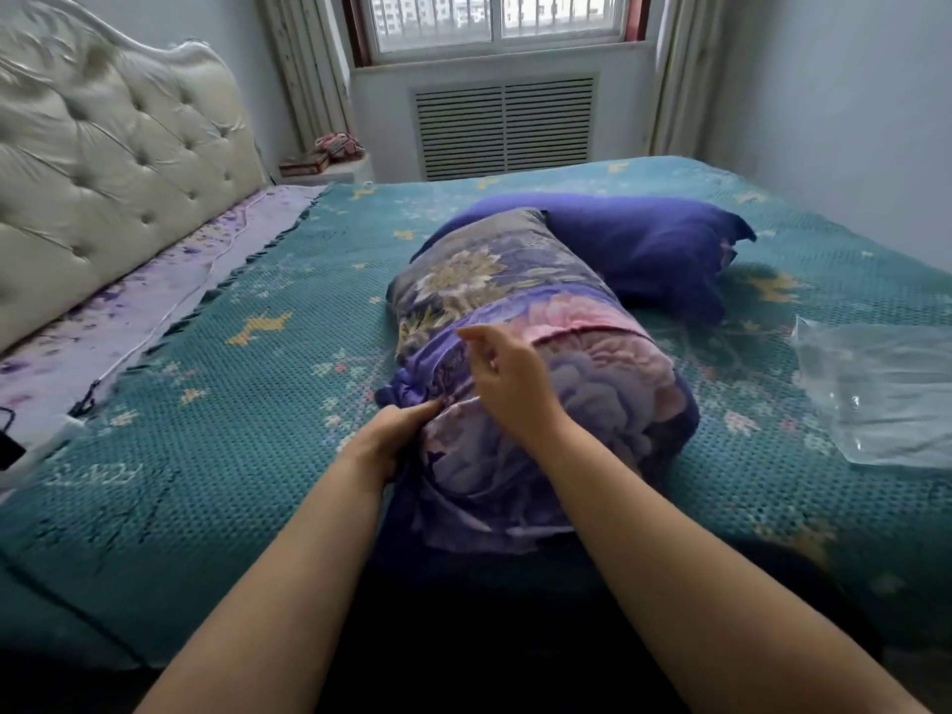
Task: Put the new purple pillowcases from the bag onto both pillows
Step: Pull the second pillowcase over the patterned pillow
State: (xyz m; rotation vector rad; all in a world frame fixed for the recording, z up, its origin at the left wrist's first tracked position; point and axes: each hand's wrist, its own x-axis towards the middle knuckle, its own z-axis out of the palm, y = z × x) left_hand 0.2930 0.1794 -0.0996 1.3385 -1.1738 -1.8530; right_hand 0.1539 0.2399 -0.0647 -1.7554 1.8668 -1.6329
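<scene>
While the left hand pinches a bunched fold of purple pillowcase at the left side of the near pillow, fingers and thumb curled together on the cloth, the right hand hovers just above the same pillow with its fingers loosely spread and bent, gripping nothing that can be seen. One flowered purple pillowcase covers the near half of this pillow; the far half shows a darker floral cover with a pale gold bloom. Two pillows lie on the bed in all: this one toward the middle of the near edge, running away from the person, and a second pillow just behind and to the right of it, touching it, wrapped in plain deep purple with a ragged open end pointing toward the right edge. One clear plastic bag lies flat near the right edge of the bed, well apart from the hands. One teal knitted bedspread with small yellow and pink motifs covers the bed. Along the left edge runs a strip of lilac sheet with one white cable on it, below one cream tufted headboard. Beyond the far edge stand one slatted radiator cover and one window.
</scene>
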